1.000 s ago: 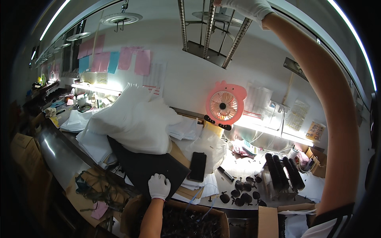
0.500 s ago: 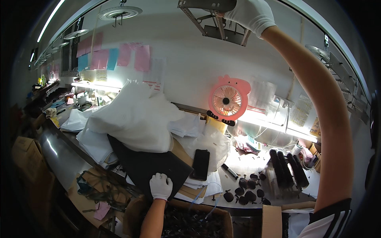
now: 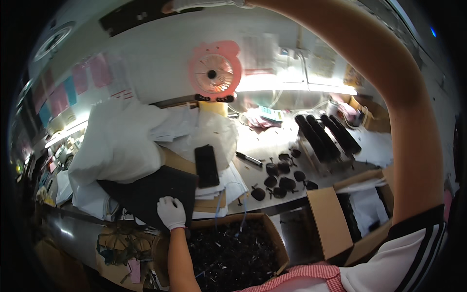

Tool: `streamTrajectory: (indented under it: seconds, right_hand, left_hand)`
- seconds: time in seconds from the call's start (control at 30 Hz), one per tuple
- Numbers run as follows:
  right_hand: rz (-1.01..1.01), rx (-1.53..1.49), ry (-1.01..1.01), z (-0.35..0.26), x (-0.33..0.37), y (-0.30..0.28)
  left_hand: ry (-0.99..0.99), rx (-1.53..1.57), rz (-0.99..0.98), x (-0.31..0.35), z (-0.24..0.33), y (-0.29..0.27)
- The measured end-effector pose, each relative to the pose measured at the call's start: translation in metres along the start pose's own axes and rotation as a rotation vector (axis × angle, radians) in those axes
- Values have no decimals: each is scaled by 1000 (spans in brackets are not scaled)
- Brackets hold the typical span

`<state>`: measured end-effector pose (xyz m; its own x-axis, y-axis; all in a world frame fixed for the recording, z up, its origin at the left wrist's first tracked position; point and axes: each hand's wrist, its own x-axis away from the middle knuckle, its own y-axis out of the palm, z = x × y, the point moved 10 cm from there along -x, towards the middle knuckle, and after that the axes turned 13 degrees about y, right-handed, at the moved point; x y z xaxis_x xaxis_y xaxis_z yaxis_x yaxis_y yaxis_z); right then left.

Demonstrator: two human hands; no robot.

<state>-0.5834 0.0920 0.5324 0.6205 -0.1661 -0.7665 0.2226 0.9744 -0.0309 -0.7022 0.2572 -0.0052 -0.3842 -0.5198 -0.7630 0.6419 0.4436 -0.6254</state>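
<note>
In a white glove, my left hand (image 3: 172, 212) rests with curled fingers on a black sheet (image 3: 141, 192) that lies partly under a large white bag (image 3: 116, 141). Up at the top edge, my raised right hand (image 3: 209, 4) also wears a white glove and is partly cut off. Its bare fingertip sits against a dark metal frame (image 3: 141, 15), which it appears to grip; most of the fingers are out of view. Beside the black sheet lies a black phone (image 3: 206, 166) on papers. Just below my left hand stands a carton (image 3: 267, 226) of small shiny black pieces.
A pink fan (image 3: 214, 70) stands by the wall near a bright tube light (image 3: 296, 87). Several round black parts (image 3: 287, 184) and a marker (image 3: 249, 159) lie on the bench. Black brush-like rows (image 3: 326, 138) stand to the right, behind an opened cardboard box (image 3: 331, 224).
The view has turned right and downward. My right arm reaches further across the top with the metal frame, which is now mostly cut off. My left hand remains on the black sheet.
</note>
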Motion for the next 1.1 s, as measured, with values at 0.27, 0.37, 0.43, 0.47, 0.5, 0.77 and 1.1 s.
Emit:
streamTrajectory:
  seconds: [0.27, 0.37, 0.43, 0.47, 0.5, 0.77, 1.1]
  right_hand:
    - [-365, 164, 5, 41, 179, -140]
    - [-763, 151, 87, 71, 286, -172]
    - [-1055, 182, 398, 96, 381, -230]
    - [-1130, 116, 470, 100, 417, -257]
    - [-1131, 67, 453, 99, 442, -285]
    - [-1368, -113, 1233, 150, 683, -424]
    - [-729, -803, 2046, 194, 868, -346]
  left_hand:
    - [24, -64, -116, 8, -12, 26]
    - [65, -120, -149, 8, -19, 35]
    - [35, -129, -224, 2, -24, 38]
    - [7, -141, -286, -3, -25, 39]
    - [3, -169, -285, -8, -19, 32]
    - [103, 665, -250, -46, 242, 4]
    - [658, 829, -678, 14, 723, 77]
